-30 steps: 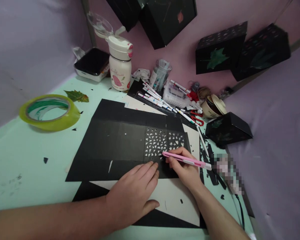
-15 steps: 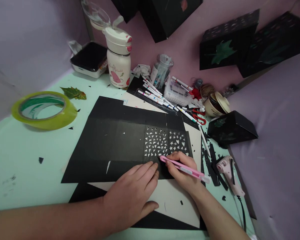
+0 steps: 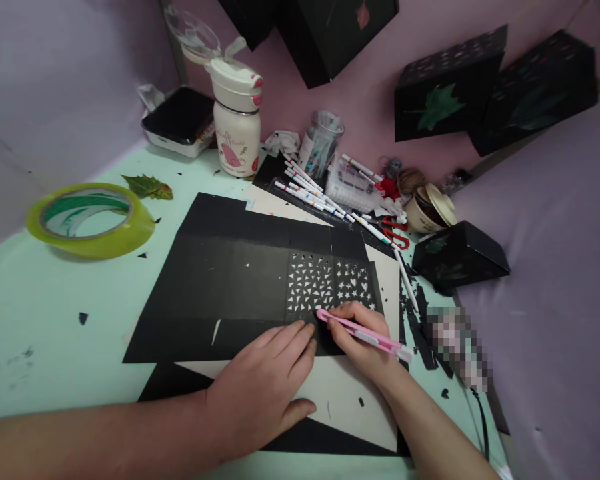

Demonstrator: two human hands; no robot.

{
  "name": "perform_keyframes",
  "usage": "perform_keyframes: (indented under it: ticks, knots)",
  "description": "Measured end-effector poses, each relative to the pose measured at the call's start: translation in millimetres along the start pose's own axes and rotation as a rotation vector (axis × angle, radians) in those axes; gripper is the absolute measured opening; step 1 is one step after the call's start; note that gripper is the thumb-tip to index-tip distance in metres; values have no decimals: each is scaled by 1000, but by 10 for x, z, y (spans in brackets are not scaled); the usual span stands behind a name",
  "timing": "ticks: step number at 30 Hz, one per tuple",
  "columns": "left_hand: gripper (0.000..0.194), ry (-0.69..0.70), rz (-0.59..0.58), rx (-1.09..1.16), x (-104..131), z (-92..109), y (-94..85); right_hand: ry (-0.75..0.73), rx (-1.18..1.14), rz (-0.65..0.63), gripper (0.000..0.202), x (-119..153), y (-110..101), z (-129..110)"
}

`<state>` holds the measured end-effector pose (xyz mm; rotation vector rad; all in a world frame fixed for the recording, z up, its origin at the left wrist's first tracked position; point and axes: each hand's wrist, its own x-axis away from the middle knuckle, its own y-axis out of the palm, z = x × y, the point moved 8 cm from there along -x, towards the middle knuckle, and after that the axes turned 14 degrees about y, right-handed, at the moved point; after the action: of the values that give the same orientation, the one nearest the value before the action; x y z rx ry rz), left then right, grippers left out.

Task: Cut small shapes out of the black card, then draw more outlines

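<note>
Left hand (image 3: pixel 263 390) flat on black card (image 3: pixel 230 280), fingers spread, pinning it. Right hand (image 3: pixel 363 337) fingers closed round pink knife (image 3: pixel 357 331), tip at cut-out panel edge.

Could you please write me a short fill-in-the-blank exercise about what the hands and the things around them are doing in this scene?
1. The right hand grips a ____ craft knife.
2. The left hand lies flat on the ____ card sheet.
3. The roll of tape is ____ in colour.
4. The scissors have ____ handles.

Missing words: pink; black; yellow-green; red
</note>
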<state>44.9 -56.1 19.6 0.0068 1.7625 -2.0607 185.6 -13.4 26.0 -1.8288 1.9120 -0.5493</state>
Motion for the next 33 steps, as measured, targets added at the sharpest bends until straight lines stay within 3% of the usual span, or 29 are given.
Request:
perform_keyframes:
  ticks: [15, 25, 33]
  knots:
    - [62, -5, 30, -6, -6, 2, -14, -79, 17, 8, 8, 20, 7, -65]
    - [68, -68, 37, -58, 15, -36, 1, -363, 172, 4, 19, 133, 96, -259]
    - [67, -83, 24, -45, 12, -36, 21, -412, 259, 35, 18, 147, 101, -313]
